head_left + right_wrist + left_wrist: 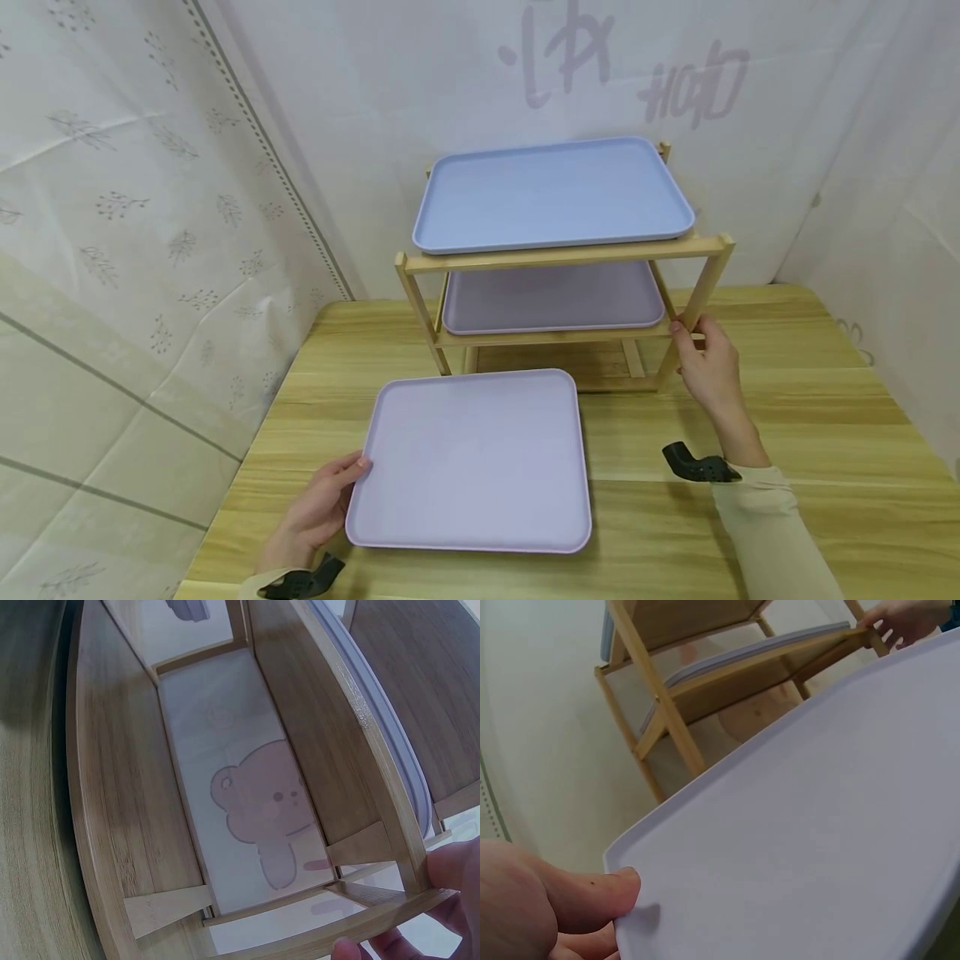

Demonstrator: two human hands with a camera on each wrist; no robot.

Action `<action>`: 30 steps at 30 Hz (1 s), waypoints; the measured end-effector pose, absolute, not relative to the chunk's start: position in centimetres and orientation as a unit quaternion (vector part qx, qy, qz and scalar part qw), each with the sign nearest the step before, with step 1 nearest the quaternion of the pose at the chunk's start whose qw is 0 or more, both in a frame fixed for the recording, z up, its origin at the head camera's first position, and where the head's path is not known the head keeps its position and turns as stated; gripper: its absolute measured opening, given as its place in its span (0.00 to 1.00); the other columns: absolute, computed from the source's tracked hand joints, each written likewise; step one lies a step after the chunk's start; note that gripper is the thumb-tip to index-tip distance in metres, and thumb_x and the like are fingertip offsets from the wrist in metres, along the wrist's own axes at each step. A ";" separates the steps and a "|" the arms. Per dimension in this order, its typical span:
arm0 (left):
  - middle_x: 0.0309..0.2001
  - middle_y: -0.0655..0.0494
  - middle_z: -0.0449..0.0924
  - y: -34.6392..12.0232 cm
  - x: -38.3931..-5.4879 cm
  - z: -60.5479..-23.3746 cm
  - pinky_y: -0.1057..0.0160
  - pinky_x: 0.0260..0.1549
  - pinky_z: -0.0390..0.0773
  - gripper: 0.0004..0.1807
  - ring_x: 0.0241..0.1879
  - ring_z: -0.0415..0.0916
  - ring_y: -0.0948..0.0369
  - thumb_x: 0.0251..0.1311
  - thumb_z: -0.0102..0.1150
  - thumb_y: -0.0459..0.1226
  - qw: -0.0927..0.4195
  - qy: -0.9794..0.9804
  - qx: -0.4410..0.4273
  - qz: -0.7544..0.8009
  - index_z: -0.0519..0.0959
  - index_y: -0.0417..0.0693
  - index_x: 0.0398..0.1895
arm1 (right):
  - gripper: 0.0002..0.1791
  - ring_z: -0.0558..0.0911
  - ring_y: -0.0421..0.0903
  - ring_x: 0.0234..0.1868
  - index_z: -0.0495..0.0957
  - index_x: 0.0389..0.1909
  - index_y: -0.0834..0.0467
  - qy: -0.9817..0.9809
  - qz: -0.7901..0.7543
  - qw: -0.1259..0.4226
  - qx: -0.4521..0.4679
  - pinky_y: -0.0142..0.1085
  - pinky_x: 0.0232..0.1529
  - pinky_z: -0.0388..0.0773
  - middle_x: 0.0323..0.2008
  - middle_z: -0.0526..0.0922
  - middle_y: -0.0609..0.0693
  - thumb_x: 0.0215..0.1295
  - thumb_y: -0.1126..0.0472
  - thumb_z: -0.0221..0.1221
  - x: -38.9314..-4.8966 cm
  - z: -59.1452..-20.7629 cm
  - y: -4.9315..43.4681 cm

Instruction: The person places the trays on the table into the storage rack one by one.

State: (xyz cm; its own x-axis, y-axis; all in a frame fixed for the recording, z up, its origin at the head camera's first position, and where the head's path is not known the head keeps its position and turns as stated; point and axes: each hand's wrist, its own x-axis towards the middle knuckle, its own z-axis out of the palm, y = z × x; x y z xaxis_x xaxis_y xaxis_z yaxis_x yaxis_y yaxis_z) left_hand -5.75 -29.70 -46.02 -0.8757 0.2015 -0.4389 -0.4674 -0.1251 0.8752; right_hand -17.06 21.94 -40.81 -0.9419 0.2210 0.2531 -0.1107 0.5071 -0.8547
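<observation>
My left hand point(318, 500) pinches a lilac rectangular tray point(472, 462) by its left edge, thumb on top. That tray is in front of a three-tier wooden rack point(566, 256); whether it touches the table cannot be seen. With thumb and fingers, my right hand point(708, 362) grips the rack's right front post near the middle shelf. A light blue tray point(555, 196) lies on the top shelf, and another lilac tray point(555, 300) is on the middle one. In the right wrist view the bottom shelf point(124, 765) shows its bare boards.
The rack stands toward the back of a wood-grain table point(810, 442). A pale printed curtain point(360, 108) hangs behind it and along the sides. Each wrist wears a black strap mount point(697, 467).
</observation>
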 end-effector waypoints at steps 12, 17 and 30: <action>0.41 0.62 0.83 -27.4 -6.0 -46.3 0.63 0.43 0.81 0.13 0.42 0.81 0.66 0.74 0.43 0.38 0.254 0.605 -0.064 0.752 0.71 0.44 0.55 | 0.22 0.78 0.48 0.39 0.72 0.54 0.62 -0.853 0.494 0.164 -0.027 0.30 0.22 0.79 0.47 0.76 0.60 0.74 0.48 0.47 -17.2 -41.0 22.1; 0.42 0.61 0.84 -26.5 -6.1 -46.5 0.64 0.43 0.82 0.10 0.43 0.82 0.66 0.74 0.42 0.36 0.261 0.583 -0.035 0.769 0.72 0.49 0.52 | 0.22 0.78 0.45 0.38 0.72 0.55 0.62 -0.852 0.496 0.165 -0.023 0.28 0.22 0.78 0.47 0.76 0.60 0.73 0.49 0.48 -17.2 -41.0 22.1; 0.43 0.59 0.83 -24.0 -6.5 -46.9 0.63 0.42 0.82 0.11 0.42 0.82 0.65 0.74 0.42 0.35 0.288 0.549 0.002 0.785 0.68 0.45 0.55 | 0.23 0.78 0.42 0.38 0.73 0.55 0.61 -0.855 0.494 0.151 -0.033 0.28 0.23 0.78 0.47 0.76 0.58 0.73 0.47 0.47 -17.1 -40.8 22.2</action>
